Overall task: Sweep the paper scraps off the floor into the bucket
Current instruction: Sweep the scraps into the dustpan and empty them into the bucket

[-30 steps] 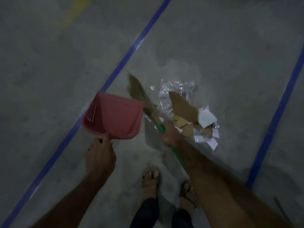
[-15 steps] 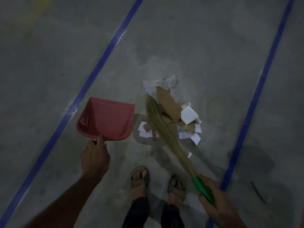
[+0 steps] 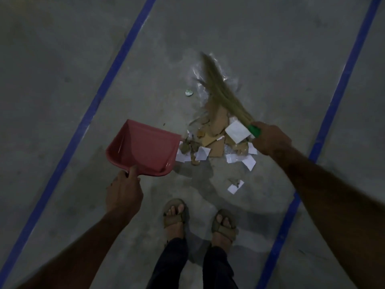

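Two hands busy; left hand [image 3: 124,195] gripped red dustpan [image 3: 143,149] beside paper scraps [image 3: 218,142], right hand [image 3: 270,139] gripped broom [image 3: 220,88] over them

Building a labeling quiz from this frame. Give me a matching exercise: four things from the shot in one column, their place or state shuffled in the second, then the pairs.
Things
1. dustpan
2. broom
3. stray white scrap
4. blue floor line

Places or states
A. lying alone on the floor, nearer the feet than the pile
B. held by the right hand, bristles reaching past the pile
C. held by the left hand, no scraps inside it
D. running along the floor left of the dustpan

Pairs: 1-C, 2-B, 3-A, 4-D
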Demonstrator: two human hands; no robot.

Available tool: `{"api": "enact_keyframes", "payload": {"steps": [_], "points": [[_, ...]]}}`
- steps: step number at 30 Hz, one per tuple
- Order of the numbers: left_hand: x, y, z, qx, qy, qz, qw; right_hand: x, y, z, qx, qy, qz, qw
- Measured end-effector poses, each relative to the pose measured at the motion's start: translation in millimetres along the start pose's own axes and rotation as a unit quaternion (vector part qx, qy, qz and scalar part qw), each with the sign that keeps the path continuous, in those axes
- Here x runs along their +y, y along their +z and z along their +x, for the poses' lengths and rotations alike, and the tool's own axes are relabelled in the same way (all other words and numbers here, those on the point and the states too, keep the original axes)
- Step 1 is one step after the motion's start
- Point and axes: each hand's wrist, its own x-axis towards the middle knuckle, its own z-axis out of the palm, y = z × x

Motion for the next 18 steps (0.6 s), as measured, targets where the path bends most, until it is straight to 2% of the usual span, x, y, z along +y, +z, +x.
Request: {"api": "enact_keyframes", "payload": {"steps": [3,7,13,18], "points": [[7.3,5.6,-1.2,-0.006,0.004,0.007,1.0,16.0,0.2,12.2,-0.073,-0.001,-0.021,0.997],[17.1,7.1,-6.2,-0.012,0.012,0.001,1.0,48.5,8.6,-40.8,-0.133,-0.042,-0.024,0.99],[35.5,6.3,-10.3,-0.021,0.0,-0.008,1.0,101.6,16.4,-173.5,-0.039,-0.056,0.021,0.997],[44.9,6.6,-2.7,-0.027,-0.002,-0.01,1.0,102.1,13.3,-182.7,0.033,-0.037,0.077,0.996]]}}
